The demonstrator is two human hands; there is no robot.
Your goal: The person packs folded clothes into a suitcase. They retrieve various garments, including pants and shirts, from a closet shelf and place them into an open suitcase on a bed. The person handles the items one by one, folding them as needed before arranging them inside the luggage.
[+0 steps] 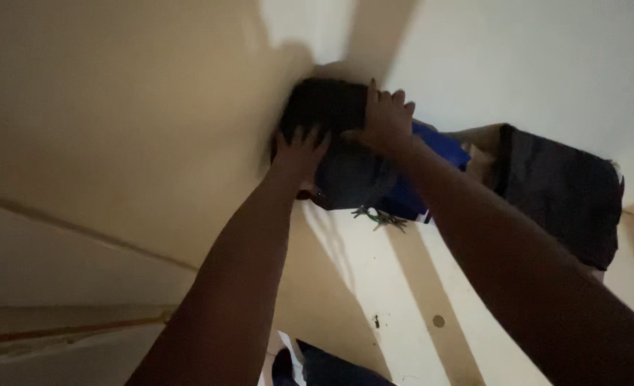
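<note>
Both hands, left hand (299, 151) and right hand (386, 120), press dark bundle (345, 154), orientation unclear.
</note>
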